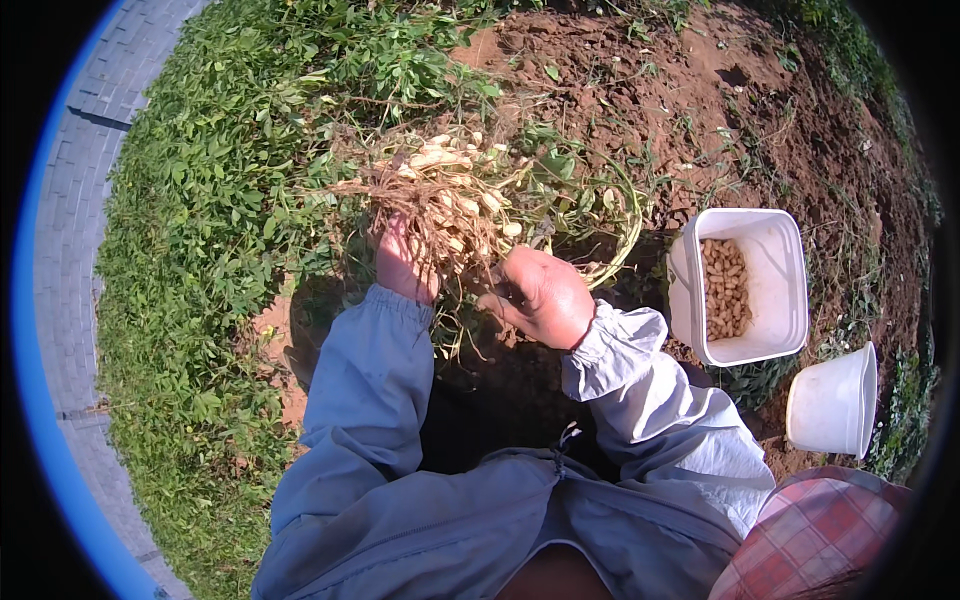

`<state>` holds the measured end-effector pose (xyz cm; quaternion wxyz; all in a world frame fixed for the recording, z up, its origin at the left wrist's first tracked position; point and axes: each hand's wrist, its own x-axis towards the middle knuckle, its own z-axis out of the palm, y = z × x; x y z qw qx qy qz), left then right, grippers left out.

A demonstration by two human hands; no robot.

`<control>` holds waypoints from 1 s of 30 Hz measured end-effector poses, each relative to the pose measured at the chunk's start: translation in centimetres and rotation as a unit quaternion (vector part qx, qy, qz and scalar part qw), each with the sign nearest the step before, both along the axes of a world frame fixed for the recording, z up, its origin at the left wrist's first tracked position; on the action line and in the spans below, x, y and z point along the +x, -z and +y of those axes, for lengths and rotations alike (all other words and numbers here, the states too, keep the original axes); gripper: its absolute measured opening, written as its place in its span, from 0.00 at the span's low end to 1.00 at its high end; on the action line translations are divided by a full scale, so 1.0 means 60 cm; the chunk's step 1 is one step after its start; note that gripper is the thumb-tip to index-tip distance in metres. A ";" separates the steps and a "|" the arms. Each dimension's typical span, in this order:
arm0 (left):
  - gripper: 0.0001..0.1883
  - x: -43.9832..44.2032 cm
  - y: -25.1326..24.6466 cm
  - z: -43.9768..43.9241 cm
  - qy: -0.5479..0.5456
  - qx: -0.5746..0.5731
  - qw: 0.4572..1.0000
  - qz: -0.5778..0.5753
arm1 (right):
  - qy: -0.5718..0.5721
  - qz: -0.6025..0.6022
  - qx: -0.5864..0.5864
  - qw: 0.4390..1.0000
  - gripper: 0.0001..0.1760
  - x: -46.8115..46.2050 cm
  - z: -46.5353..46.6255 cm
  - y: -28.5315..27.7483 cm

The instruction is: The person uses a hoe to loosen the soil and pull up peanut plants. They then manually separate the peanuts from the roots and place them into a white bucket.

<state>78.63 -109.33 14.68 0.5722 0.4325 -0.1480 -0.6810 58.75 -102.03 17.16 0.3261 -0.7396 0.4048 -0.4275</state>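
Observation:
A pulled-up peanut plant, its pods (450, 199) and brown roots (420, 187) in a thick cluster, is held in front of me. My left hand (405, 262) grips it from below, with the fingers mostly hidden behind the tangled roots. Beside the cluster's lower right side is my right hand (544, 296), its thumb and fingers curled close to the roots and pods. Shadow and stems hide what lies between those fingertips. Leafy green stems (626, 225) of the plant curve off to the right behind the cluster.
To the right stands a square white plastic bucket (679, 289) with loose peanuts (724, 289) inside. A smaller white bucket (829, 401) lies tipped nearby. Green plants (195, 247) grow at left, beside grey paving (67, 247). Red-brown soil (630, 90) spreads beyond; red-checked cloth (825, 532) shows lower right.

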 end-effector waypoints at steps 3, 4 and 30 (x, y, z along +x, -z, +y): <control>0.21 0.010 0.024 -0.011 0.036 0.012 0.999 0.037 | -0.142 -0.072 -0.036 0.987 0.12 0.034 0.027 -0.005; 0.20 0.002 0.021 -0.006 0.010 -0.082 0.996 -0.033 | -0.177 -0.080 -0.028 0.981 0.12 0.053 0.049 0.004; 0.23 -0.083 0.098 0.003 0.071 -0.045 0.996 -0.030 | -0.217 -0.147 0.143 0.955 0.10 -0.008 -0.002 0.028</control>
